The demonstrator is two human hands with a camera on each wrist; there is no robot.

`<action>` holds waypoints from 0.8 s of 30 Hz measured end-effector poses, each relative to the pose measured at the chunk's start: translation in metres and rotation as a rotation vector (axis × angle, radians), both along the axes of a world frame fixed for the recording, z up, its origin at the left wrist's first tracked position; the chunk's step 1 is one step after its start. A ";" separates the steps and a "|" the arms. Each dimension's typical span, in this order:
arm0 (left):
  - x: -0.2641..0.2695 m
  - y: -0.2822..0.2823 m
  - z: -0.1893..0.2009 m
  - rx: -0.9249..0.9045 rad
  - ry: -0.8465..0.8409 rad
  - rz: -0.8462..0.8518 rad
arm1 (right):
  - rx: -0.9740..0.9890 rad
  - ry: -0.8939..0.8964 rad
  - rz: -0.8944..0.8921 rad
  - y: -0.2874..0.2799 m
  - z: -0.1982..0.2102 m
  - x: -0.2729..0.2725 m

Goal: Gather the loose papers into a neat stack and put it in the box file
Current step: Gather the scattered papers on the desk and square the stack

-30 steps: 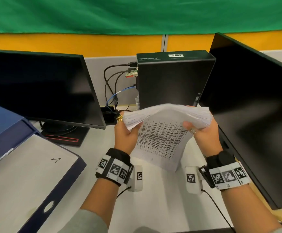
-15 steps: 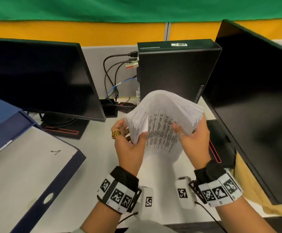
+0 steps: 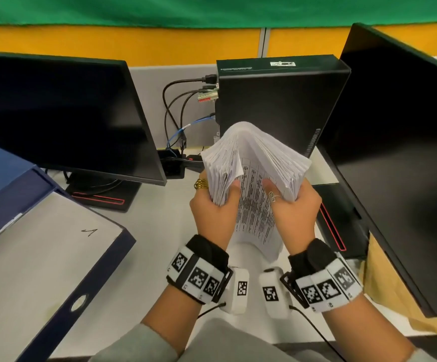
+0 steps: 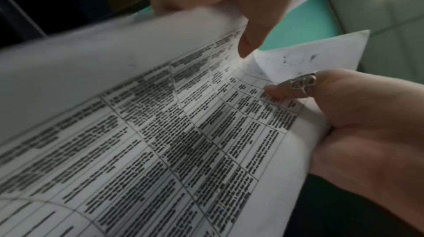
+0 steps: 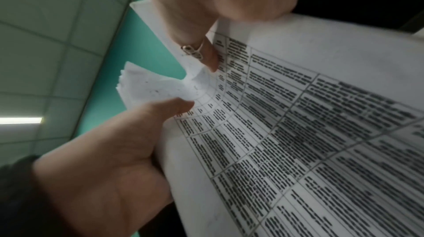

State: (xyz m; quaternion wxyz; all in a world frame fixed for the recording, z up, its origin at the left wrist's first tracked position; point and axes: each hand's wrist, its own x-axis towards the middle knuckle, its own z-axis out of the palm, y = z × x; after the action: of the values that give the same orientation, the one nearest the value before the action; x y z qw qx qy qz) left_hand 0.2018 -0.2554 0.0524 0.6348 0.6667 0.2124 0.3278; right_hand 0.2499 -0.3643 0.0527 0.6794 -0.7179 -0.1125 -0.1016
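A thick stack of printed papers [image 3: 254, 152] is held above the desk, bowed upward into an arch with a table-printed sheet hanging below. My left hand [image 3: 220, 197] grips its left end and my right hand [image 3: 285, 197] grips its right end, thumbs on the near face. The left wrist view shows the printed sheet [image 4: 160, 132] with my left thumb [image 4: 247, 41] above and the ringed right thumb [image 4: 298, 84] beside it. The right wrist view shows the same papers [image 5: 298, 132]. The blue box file [image 3: 102, 270] lies open at the left with a white sheet inside.
A black monitor [image 3: 55, 113] stands at the back left and another [image 3: 400, 152] close on the right. A black computer tower [image 3: 277, 100] with cables [image 3: 181, 113] stands behind the papers. A brown envelope [image 3: 384, 283] lies under the right monitor.
My hands have moved closer together. The stack has bent from a shallow curve into a tall arch.
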 end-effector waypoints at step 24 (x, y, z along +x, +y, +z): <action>-0.021 0.008 -0.020 0.012 -0.014 -0.004 | 0.001 0.084 0.087 -0.013 -0.023 -0.007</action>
State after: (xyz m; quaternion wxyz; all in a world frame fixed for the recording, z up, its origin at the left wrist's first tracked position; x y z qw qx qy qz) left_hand 0.1804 -0.2478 0.0323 0.6330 0.6686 0.2047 0.3322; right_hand 0.2425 -0.3774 0.0295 0.6876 -0.7157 -0.1150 -0.0417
